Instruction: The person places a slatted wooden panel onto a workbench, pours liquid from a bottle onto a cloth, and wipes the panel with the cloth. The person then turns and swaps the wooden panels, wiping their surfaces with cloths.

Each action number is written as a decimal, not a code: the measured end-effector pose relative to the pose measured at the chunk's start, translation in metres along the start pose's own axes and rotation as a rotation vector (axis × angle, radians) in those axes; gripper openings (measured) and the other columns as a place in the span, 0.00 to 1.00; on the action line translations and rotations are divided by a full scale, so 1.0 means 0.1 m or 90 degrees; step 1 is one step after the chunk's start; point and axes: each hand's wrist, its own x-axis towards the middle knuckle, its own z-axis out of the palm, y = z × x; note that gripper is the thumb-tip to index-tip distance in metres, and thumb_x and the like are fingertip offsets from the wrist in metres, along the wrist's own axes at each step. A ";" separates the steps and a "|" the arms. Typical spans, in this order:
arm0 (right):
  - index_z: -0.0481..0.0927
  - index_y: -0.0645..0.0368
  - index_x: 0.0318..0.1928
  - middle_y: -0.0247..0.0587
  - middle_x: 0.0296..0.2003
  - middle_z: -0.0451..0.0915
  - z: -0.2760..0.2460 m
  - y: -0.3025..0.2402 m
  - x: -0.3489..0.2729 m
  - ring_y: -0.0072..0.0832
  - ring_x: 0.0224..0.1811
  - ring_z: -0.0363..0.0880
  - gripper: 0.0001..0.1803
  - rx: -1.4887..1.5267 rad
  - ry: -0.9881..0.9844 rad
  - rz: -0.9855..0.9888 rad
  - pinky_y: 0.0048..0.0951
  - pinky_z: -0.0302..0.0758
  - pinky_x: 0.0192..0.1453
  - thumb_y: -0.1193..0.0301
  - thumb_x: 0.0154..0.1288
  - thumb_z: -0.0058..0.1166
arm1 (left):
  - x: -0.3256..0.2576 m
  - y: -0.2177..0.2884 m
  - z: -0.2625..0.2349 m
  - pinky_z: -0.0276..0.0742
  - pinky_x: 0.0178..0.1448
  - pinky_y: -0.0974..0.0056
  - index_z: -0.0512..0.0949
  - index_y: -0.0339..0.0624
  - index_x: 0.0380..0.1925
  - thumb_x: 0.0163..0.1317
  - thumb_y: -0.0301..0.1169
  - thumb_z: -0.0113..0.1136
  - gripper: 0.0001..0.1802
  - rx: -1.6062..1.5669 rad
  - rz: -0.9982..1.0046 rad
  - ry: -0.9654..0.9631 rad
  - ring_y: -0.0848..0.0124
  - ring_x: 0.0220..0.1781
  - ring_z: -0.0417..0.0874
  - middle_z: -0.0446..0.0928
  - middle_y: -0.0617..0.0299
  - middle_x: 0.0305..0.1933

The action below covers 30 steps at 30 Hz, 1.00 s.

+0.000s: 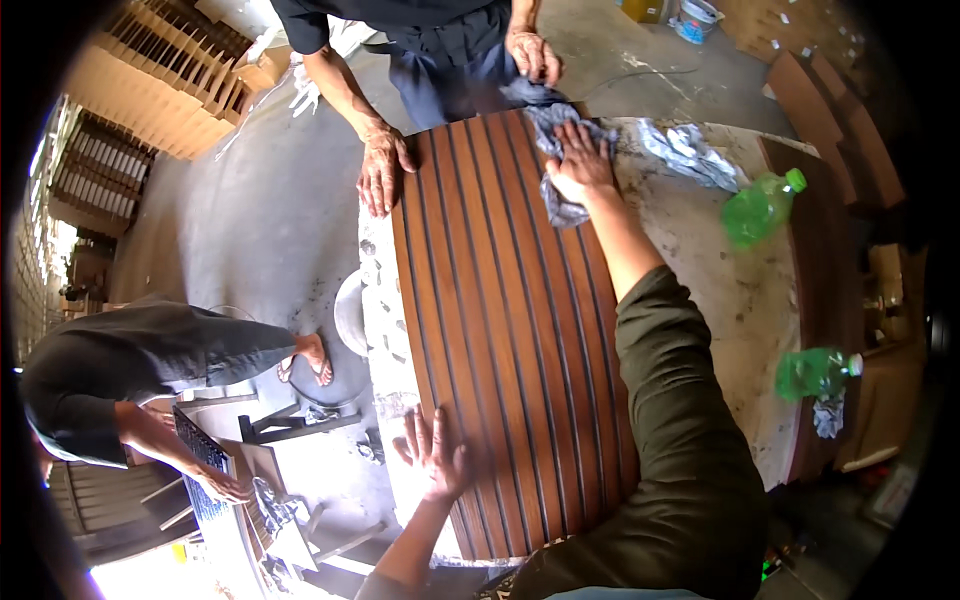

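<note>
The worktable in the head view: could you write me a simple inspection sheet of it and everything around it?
Surface: pale, stained worktable.
Work in hand: brown slatted panel with dark grooves; grey cloth on its far right part.
Clutter: crumpled pale cloth, upper green bottle and lower green bottle, all right of the panel.
Hands: right hand spread on the grey cloth; left hand open at the panel's left edge.
Cables: thin dark line on the far floor; cannot tell whether it is a cable.
Surroundings: person opposite; bent person at left; bucket beyond.
</note>
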 end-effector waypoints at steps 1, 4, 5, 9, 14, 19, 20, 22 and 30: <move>0.49 0.53 0.71 0.40 0.73 0.43 0.00 0.02 -0.15 0.36 0.75 0.39 0.37 -0.013 -0.009 -0.024 0.48 0.37 0.75 0.52 0.65 0.37 | -0.01 0.00 -0.02 0.32 0.69 0.34 0.55 0.49 0.69 0.62 0.56 0.41 0.39 0.002 -0.001 0.005 0.44 0.75 0.42 0.47 0.42 0.73; 0.52 0.55 0.70 0.42 0.72 0.44 -0.02 -0.02 -0.82 0.37 0.75 0.41 0.37 0.014 -0.019 -0.068 0.45 0.38 0.75 0.55 0.64 0.40 | -0.02 -0.02 0.03 0.32 0.68 0.32 0.57 0.52 0.68 0.61 0.53 0.43 0.37 0.000 0.012 0.057 0.48 0.75 0.43 0.50 0.45 0.72; 0.52 0.55 0.70 0.42 0.72 0.44 -0.06 -0.05 -1.13 0.37 0.75 0.41 0.37 0.019 -0.029 -0.083 0.45 0.38 0.75 0.55 0.64 0.41 | -0.04 -0.01 0.03 0.32 0.68 0.32 0.57 0.51 0.68 0.62 0.53 0.43 0.36 0.004 0.012 0.067 0.49 0.75 0.43 0.50 0.45 0.72; 0.53 0.56 0.70 0.43 0.72 0.45 -0.05 -0.14 -2.59 0.38 0.75 0.42 0.37 0.060 -0.039 -0.156 0.46 0.40 0.75 0.56 0.62 0.41 | -0.10 -0.02 0.03 0.34 0.69 0.32 0.56 0.53 0.69 0.64 0.53 0.41 0.35 0.013 0.006 0.089 0.51 0.75 0.44 0.51 0.48 0.72; 0.53 0.54 0.70 0.43 0.72 0.47 -0.15 -0.05 -4.83 0.39 0.75 0.42 0.42 0.089 -0.116 -0.210 0.53 0.44 0.72 0.58 0.53 0.46 | -0.18 -0.01 -0.01 0.32 0.70 0.33 0.49 0.57 0.71 0.64 0.51 0.44 0.36 -0.001 -0.004 0.051 0.52 0.76 0.43 0.46 0.52 0.74; 0.56 0.49 0.69 0.44 0.71 0.50 -0.18 -0.05 -5.87 0.48 0.73 0.46 0.41 0.122 -0.170 -0.242 0.63 0.45 0.68 0.56 0.52 0.44 | -1.22 0.04 0.23 0.33 0.71 0.34 0.45 0.49 0.71 0.63 0.52 0.46 0.41 0.016 -0.088 0.047 0.53 0.76 0.41 0.44 0.54 0.75; 0.56 0.49 0.69 0.44 0.71 0.49 -0.16 -0.13 -5.76 0.48 0.73 0.45 0.40 0.129 -0.139 -0.262 0.64 0.44 0.68 0.57 0.53 0.44 | -1.31 0.01 0.28 0.32 0.70 0.34 0.46 0.46 0.71 0.62 0.52 0.46 0.42 -0.008 -0.114 0.092 0.52 0.76 0.42 0.46 0.54 0.75; 0.55 0.47 0.70 0.44 0.72 0.47 -0.09 -0.22 -5.31 0.49 0.74 0.42 0.40 0.132 -0.119 -0.322 0.67 0.41 0.68 0.59 0.54 0.44 | -1.44 -0.04 0.39 0.31 0.70 0.35 0.48 0.41 0.70 0.62 0.53 0.45 0.43 0.004 -0.148 0.145 0.52 0.76 0.44 0.48 0.55 0.74; 0.43 0.48 0.72 0.37 0.73 0.37 0.00 -0.69 -3.08 0.38 0.76 0.33 0.36 -0.006 -0.073 -0.191 0.54 0.31 0.75 0.55 0.67 0.34 | -1.42 -0.03 0.45 0.35 0.71 0.37 0.56 0.48 0.68 0.64 0.53 0.41 0.36 -0.025 -0.123 0.180 0.54 0.75 0.47 0.53 0.57 0.73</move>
